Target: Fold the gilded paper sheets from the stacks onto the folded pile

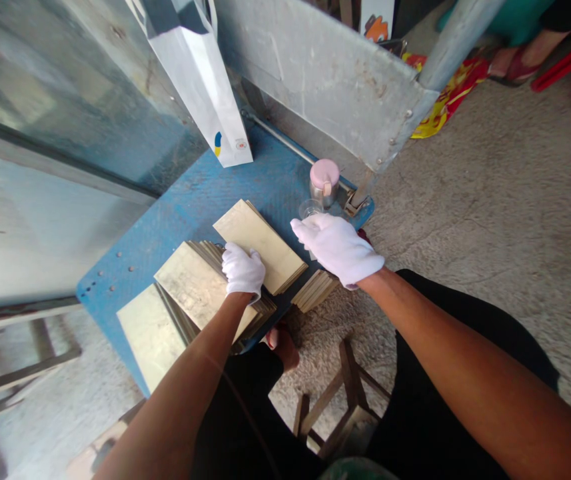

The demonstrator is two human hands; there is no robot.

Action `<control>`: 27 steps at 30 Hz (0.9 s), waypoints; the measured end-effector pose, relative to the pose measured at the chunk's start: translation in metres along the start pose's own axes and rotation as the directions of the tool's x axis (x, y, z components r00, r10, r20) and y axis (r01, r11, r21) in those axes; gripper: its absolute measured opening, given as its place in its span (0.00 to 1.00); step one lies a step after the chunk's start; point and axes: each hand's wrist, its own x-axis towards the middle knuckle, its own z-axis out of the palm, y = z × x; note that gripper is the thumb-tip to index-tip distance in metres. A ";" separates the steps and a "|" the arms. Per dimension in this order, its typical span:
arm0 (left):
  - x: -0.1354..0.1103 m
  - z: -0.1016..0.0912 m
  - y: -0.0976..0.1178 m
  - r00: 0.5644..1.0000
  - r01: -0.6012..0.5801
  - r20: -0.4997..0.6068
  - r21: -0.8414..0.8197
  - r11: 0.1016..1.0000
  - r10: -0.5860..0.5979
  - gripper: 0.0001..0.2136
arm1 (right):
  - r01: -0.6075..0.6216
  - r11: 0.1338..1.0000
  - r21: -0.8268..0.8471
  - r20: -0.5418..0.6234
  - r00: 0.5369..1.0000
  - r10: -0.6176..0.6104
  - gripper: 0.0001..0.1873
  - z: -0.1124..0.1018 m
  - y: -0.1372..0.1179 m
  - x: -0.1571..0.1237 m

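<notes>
My left hand, in a white glove, lies between two stacks of pale brass-coloured rectangular plates. Its fingers are curled at the edge of the middle stack, while its thumb side is by the right stack. Whether it grips a plate is hidden. My right hand, also gloved in white, hovers past the right stack, its fingers drawn together; what they hold, if anything, does not show. Just beyond its fingertips is a clear plastic cup. Below it, narrow brass-coloured pieces jut from the table's edge.
Another plate stack sits at the left of the blue table. A pink-lidded jar and a white paper bag stand toward the back. A metal panel borders the far side. A wooden stool is below.
</notes>
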 end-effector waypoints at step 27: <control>-0.082 0.005 0.022 0.712 -0.700 0.087 0.010 0.714 0.697 0.17 | 0.060 0.996 -0.070 0.011 0.998 -0.060 0.21 -0.004 -0.001 0.003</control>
